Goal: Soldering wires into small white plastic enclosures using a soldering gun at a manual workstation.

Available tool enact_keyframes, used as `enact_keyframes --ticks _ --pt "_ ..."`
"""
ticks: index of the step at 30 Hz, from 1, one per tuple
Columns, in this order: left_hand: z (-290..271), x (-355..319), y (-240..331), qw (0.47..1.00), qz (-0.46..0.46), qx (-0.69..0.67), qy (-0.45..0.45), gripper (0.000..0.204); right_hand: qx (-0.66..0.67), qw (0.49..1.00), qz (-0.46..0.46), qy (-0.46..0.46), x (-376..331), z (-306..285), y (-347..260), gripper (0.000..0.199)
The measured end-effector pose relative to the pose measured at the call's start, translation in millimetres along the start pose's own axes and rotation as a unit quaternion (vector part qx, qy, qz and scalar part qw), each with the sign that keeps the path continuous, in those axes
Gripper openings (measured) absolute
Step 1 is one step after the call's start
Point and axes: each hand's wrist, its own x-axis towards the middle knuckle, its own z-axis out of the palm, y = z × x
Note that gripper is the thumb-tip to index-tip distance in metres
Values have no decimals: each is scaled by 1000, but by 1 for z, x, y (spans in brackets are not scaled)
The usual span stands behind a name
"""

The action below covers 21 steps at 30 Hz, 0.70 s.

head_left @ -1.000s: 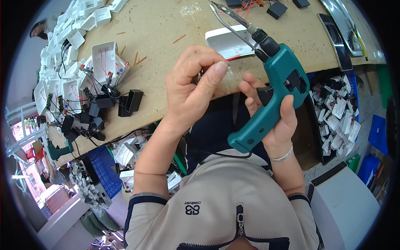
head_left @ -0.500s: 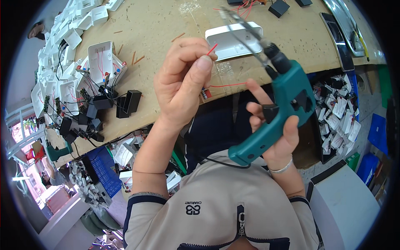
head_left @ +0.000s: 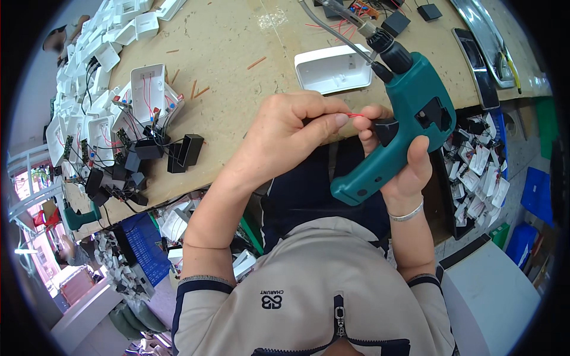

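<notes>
My left hand [head_left: 291,127] is closed, its thumb and forefinger pinching a thin red wire [head_left: 354,114]. Fingertips of my right hand [head_left: 408,175] meet it at the wire, just in front of the trigger. That same right hand holds a green pistol-shaped soldering gun [head_left: 418,86] with a thin curved feed tube beside its metal barrel. The gun's nose points up and left, over the table. Beyond the hands lies an open white plastic case [head_left: 333,72]. Most of the wire is hidden by my fingers.
At left, several white cases with wired boards [head_left: 148,95] and black boxes [head_left: 185,153] crowd the table edge. Stacked white shells [head_left: 122,29] lie behind them. A phone [head_left: 477,66] sits at far right, above a bin of white parts [head_left: 478,172].
My left hand has moved right and down, bringing the red wire to my right fingertips. The soldering gun has shifted slightly upward, and its nose is no longer blurred.
</notes>
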Motion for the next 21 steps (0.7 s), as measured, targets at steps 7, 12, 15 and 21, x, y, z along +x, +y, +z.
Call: enact_keyframes --ticks 7,12,15,21 --pt "12 9 -9 959 156 200 125 6 -53 997 -49 5 -1 -15 -14 77" --pt "25 14 -20 922 186 281 189 8 -46 995 -68 53 1 -19 -18 73" --pt "29 18 -25 899 205 329 206 10 -38 996 -62 53 9 -14 -16 70" --pt "28 25 -32 844 278 400 226 11 -89 992 -39 75 15 -8 -16 69"
